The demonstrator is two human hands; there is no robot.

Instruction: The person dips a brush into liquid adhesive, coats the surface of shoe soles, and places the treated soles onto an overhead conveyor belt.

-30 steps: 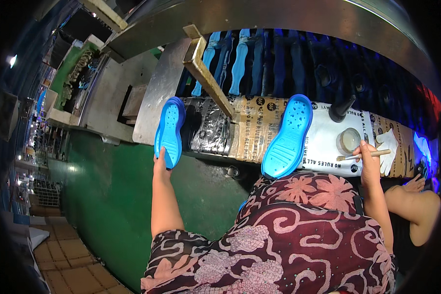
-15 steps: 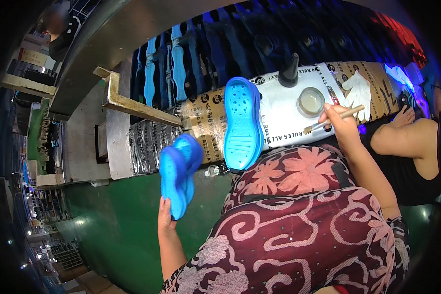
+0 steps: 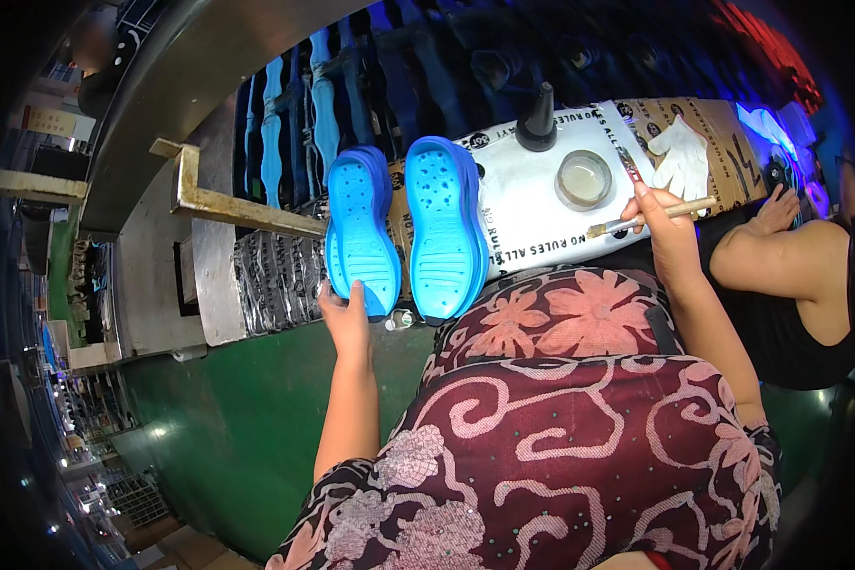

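Note:
My left hand [image 3: 346,313] grips the near end of a pair of blue shoe soles [image 3: 360,228], one over the other, with its thumb on top and its other fingers mostly hidden. Right beside them lies more stacked blue soles [image 3: 443,223], their holed and ridged faces up. Between the fingers of my right hand [image 3: 665,228] is a flat paintbrush [image 3: 698,206], bristles pointing left over the white sheet [image 3: 532,218]. Just beyond the brush stands a round jar [image 3: 584,179] of pale liquid.
A black cone-tipped bottle [image 3: 539,123] stands behind the jar, and a white glove [image 3: 681,157] lies to its right. At the left a worn metal bracket [image 3: 247,209] juts out near the soles. Another person's hand [image 3: 772,214] rests at the far right.
My left hand has brought the held soles up and right, from tilted over the floor to flat beside the other soles. My right hand keeps the brush, with little movement.

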